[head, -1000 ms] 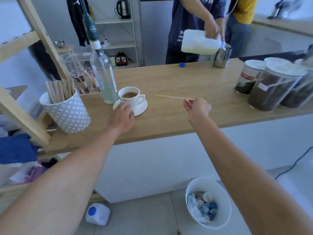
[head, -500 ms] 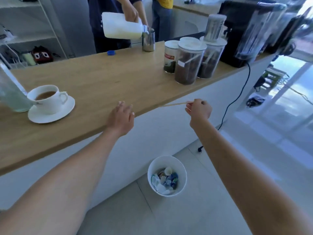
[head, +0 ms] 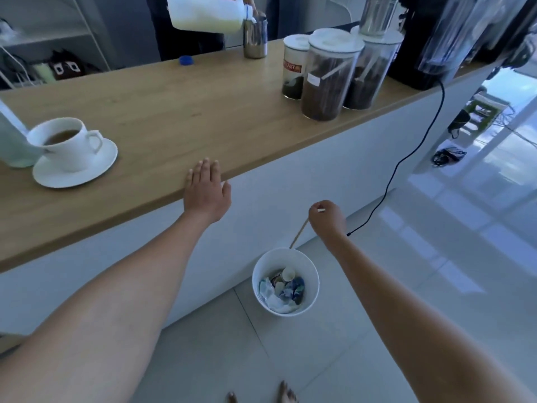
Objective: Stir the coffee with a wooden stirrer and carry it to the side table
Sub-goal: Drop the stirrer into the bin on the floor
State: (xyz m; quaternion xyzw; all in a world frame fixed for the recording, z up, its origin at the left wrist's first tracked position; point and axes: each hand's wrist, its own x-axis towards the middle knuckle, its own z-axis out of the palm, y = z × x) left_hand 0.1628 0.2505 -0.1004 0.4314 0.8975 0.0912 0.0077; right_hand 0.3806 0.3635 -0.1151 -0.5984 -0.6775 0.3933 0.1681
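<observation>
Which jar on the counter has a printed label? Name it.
The leftmost jar, the smallest one, farthest from the black machine; the two bigger jars are clear, showing dark contents.

Bright, cool daylight from the right. Strong glare on the glossy floor [head: 465, 228], window reflections there. Wooden surface [head: 174, 106] evenly lit, shadows soft. Wide-angle bending at the edges; forearms stretched. Blender jars [head: 453, 30] top right smeared, soft.
</observation>
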